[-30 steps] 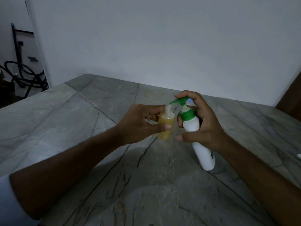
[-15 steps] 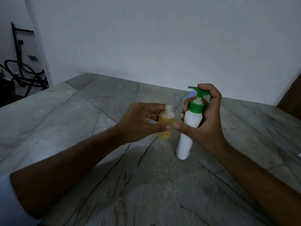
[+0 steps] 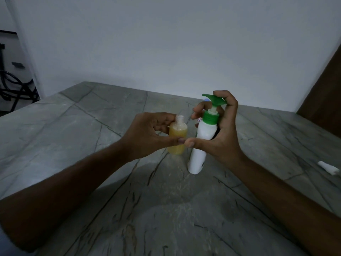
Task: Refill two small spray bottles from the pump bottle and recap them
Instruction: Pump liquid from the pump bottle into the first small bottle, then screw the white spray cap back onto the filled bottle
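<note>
The pump bottle [image 3: 201,143] is now standing upright on the table [image 3: 92,126] – 1 second ago it was tilted over the spray bottle [image 3: 177,138], apparently full. The right hand [image 3: 221,132] is wrapping it; the left hand [image 3: 147,133] is pinching the uncapped one – capping is coming next.

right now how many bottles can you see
2: a small clear bottle of yellow liquid, uncapped, in the left hand; a white pump bottle with green top in the right hand.

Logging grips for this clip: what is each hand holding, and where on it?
Left hand pinches the uncapped small bottle around its body. Right hand grips the pump bottle at its upper body, a finger over the pump head.
</note>
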